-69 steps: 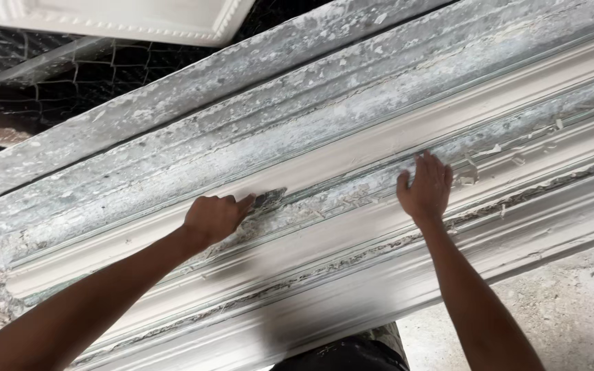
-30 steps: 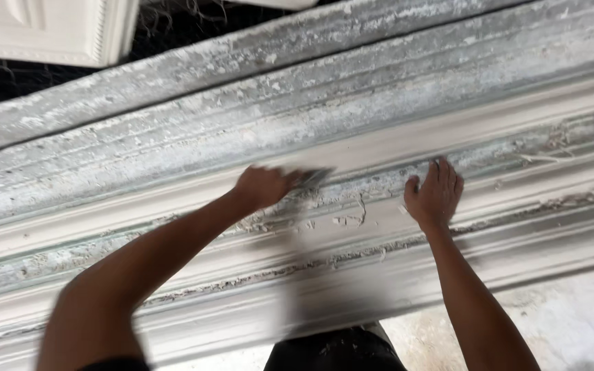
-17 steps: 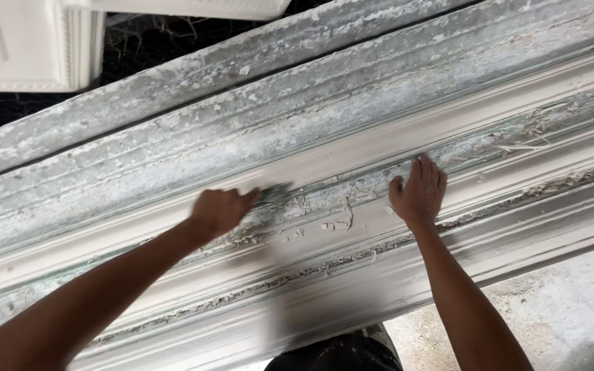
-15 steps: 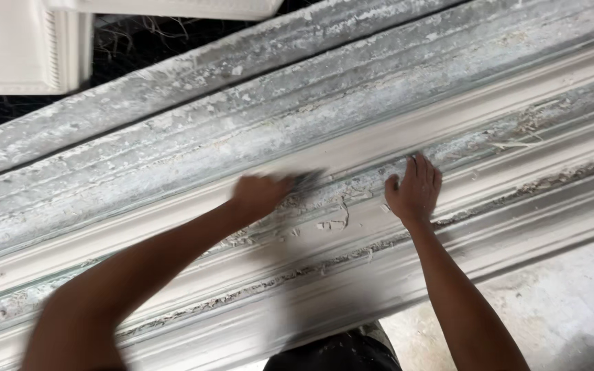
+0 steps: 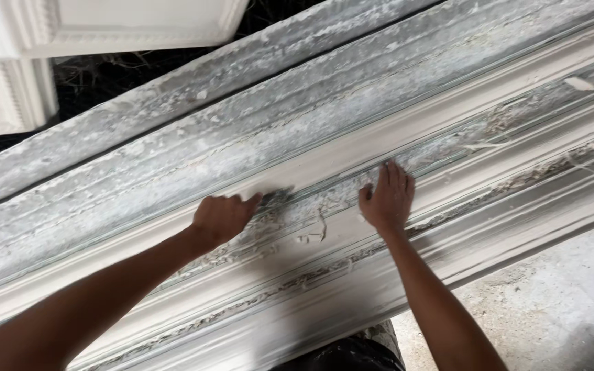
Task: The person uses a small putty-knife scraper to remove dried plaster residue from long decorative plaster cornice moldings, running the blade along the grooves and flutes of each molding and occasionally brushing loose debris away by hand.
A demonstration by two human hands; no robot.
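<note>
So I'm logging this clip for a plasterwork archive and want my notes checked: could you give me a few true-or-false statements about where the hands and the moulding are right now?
1. The left hand is closed around a small scraper blade pressed to the long plaster cornice moulding. True.
2. The right hand grips a paintbrush. False: it holds nothing and lies flat, fingers spread, on the moulding.
3. Loose plaster scrapings lie between the two hands. True.
4. The moulding's surface is smooth and freshly painted all over. False: much of it is rough, grey and flaky.
5. Both hands rest on the concrete floor. False: both are on the moulding, above the floor.
</note>
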